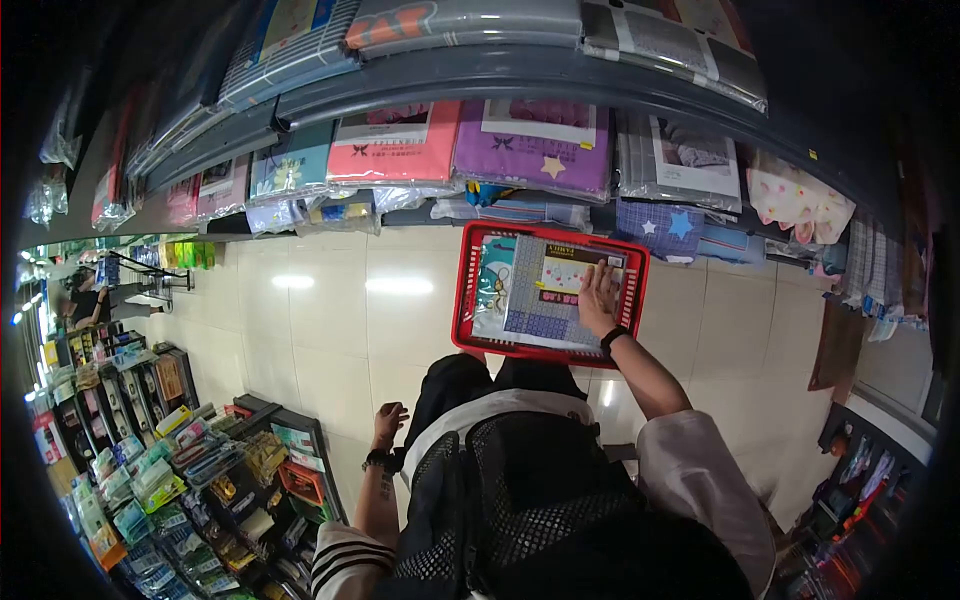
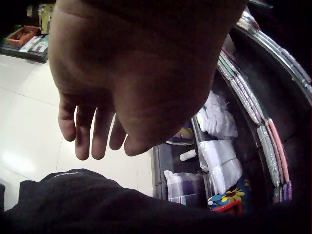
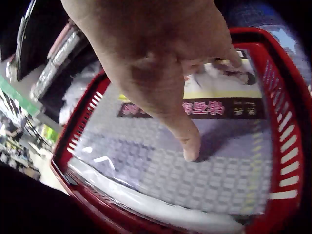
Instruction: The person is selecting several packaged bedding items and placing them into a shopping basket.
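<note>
A red shopping basket (image 1: 462, 310) stands in front of the person's legs. In it lies a flat plastic-wrapped package (image 1: 540, 320) with a blue-grey checked pattern and a printed label. Beside that, on the left, is a teal package (image 1: 492, 262). My right hand (image 1: 598, 302) rests on the checked package, fingers extended; in the right wrist view the thumb (image 3: 191, 148) lies on its wrapping. Down at the person's left side hangs my left hand (image 1: 391, 418), holding nothing. Its fingers (image 2: 100, 134) are loosely extended in the left wrist view.
Shelves (image 1: 420, 75) of plastic-wrapped folded textiles run along the front, above and behind the basket. At lower left stands a display (image 1: 210, 460) crowded with small packaged goods. Pale tiled floor (image 1: 320, 310) lies between them. Another person (image 1: 90, 300) is far left.
</note>
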